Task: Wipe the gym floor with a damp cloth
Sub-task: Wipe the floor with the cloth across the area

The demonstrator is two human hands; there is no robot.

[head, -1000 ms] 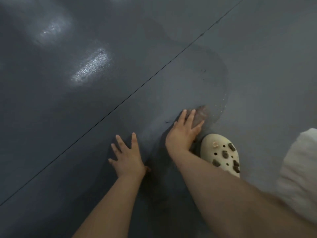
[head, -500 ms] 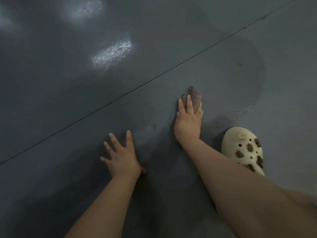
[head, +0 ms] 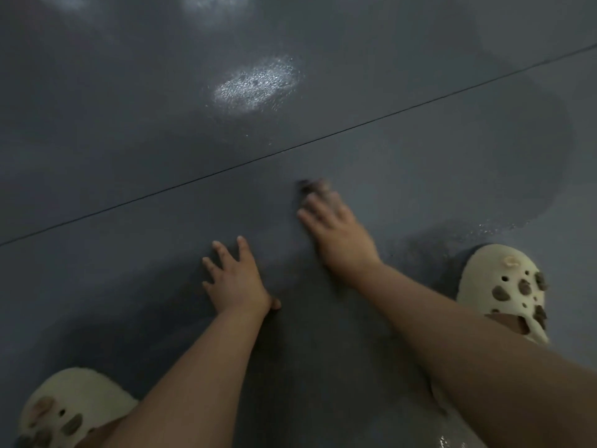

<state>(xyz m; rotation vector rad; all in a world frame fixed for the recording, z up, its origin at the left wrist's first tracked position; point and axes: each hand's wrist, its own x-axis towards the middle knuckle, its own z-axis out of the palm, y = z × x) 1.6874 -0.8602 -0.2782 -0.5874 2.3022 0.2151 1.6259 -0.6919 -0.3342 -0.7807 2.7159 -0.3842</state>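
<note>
Gym floor (head: 113,130): dark grey, one seam line (head: 323,137) run diagonally across it; 1 darker damp patch (head: 517,150) noted to the R of the hands, likely where wiping is done already. 2 bright light reflections seen clearly, the big one (head: 255,84) beyond the seam.

Clogs: 2 counted, cream w/ charms. R clog (head: 504,286) planted beside the R forearm, L clog (head: 64,409) at lower L corner. Placement judged as a squat stance, feet apart for balance.

Hands: 2. Left hand (head: 235,279) laid flat on floor, fingers spread and straight, nothing held; judged as a brace for body weight. Right hand (head: 336,231) blurred, fingers extended flat and pressed down on the cloth.

Cloth (head: 311,186): 1, dark, small, mostly hidden under R fingertips, just short of the seam. Pressed flat, presumably for full contact.
</note>
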